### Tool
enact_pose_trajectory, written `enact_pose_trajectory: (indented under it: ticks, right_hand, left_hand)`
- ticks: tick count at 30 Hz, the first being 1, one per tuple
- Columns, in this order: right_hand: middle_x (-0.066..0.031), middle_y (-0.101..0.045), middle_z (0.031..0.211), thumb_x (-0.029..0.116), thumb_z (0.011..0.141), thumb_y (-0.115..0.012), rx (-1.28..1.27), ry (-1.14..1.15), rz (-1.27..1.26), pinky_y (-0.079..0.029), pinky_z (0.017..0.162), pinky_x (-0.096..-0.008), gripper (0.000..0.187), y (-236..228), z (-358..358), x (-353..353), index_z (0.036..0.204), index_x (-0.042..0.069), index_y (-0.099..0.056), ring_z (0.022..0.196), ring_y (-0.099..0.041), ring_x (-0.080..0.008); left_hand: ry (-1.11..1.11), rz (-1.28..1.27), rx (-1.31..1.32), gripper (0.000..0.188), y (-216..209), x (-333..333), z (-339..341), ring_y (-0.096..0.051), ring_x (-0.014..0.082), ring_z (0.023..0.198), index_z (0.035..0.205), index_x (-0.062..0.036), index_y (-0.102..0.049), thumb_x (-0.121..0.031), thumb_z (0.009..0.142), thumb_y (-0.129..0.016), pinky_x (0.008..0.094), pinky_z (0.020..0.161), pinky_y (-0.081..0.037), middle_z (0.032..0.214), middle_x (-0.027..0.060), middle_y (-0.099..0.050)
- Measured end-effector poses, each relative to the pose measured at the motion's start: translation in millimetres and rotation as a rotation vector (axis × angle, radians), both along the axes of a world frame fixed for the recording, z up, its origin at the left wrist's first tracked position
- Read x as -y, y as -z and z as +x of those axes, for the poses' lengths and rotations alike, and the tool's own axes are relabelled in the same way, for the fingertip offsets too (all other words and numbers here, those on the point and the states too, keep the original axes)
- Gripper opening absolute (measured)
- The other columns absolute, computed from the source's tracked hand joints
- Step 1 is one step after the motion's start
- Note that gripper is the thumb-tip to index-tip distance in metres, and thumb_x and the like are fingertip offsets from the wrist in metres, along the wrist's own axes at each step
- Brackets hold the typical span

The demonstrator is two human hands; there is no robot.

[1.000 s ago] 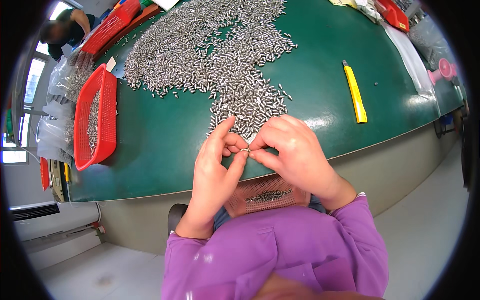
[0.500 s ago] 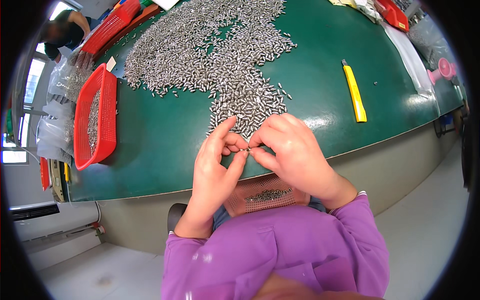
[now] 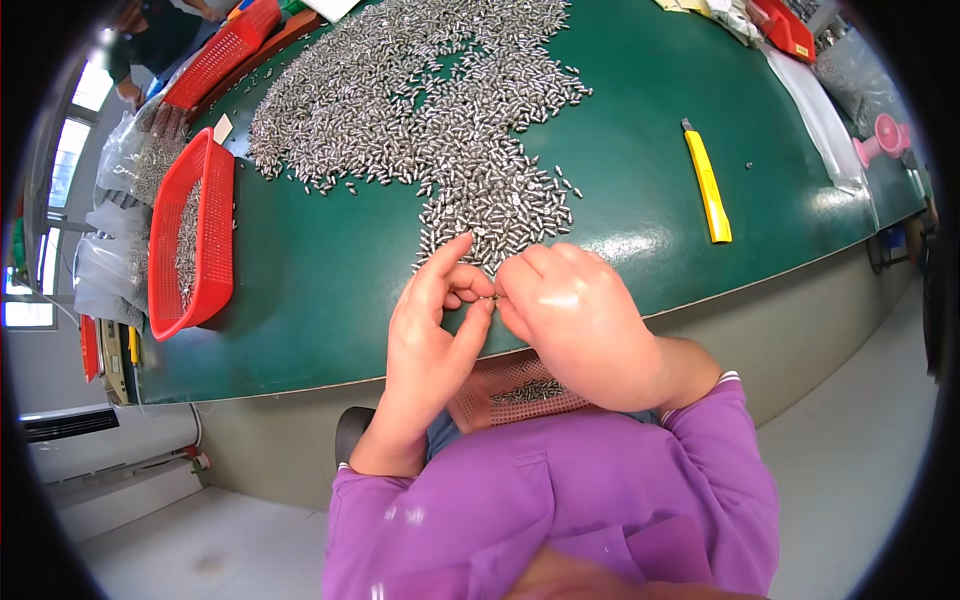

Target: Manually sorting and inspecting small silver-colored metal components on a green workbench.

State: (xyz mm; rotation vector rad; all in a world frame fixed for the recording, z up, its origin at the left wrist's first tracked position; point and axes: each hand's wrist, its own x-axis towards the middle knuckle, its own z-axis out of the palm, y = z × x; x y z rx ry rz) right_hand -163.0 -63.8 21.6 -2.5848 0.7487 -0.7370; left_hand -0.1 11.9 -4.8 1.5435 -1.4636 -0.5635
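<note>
My left hand (image 3: 432,330) and my right hand (image 3: 580,320) meet at the near edge of the green table (image 3: 330,290), fingertips pinched together on one small metal piece (image 3: 489,298). Just beyond the fingers spreads a big pile of small silver metal pieces (image 3: 440,110) across the table top. Below my hands, on my lap, a pinkish-red mesh basket (image 3: 515,390) holds several of the same pieces. Purple sleeves cover both forearms.
A red plastic basket (image 3: 190,235) with metal pieces stands at the table's left edge. A yellow utility knife (image 3: 707,185) lies to the right. Clear plastic bags (image 3: 120,180) hang at the far left, more red trays (image 3: 225,55) at the back, and a person (image 3: 150,40) at top left.
</note>
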Motion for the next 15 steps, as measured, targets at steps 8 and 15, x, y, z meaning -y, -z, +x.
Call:
enact_pose_trajectory:
  ticks: [8, 15]
  right_hand:
    - [-0.0132, -0.057, 0.081, 0.002, 0.080, -0.068, 0.020, -0.075, 0.065, -0.049, 0.070, -0.0454, 0.014, -1.2, -2.7, 9.9, 0.088, 0.004, -0.058, 0.079, -0.058, -0.0344]
    - [-0.0125, -0.060, 0.084, 0.003, 0.079, -0.071, 0.060, -0.073, 0.148, -0.049, 0.074, -0.0452, 0.016, 2.2, -5.5, 9.7, 0.093, 0.003, -0.062, 0.083, -0.060, -0.0343]
  left_hand:
    - [0.021, 0.015, 0.030, 0.060, -2.9, 0.5, 0.4, -0.063, 0.0177, 0.089, 0.139, -0.0010, -0.051, 0.006, 0.082, -0.069, 0.0327, 0.080, -0.049, 0.094, 0.0025, -0.068]
    - [0.038, 0.031, 0.062, 0.061, -7.2, -0.7, 0.4, -0.062, 0.0202, 0.090, 0.140, -0.0006, -0.049, 0.005, 0.083, -0.069, 0.0345, 0.080, -0.049, 0.096, 0.0053, -0.067]
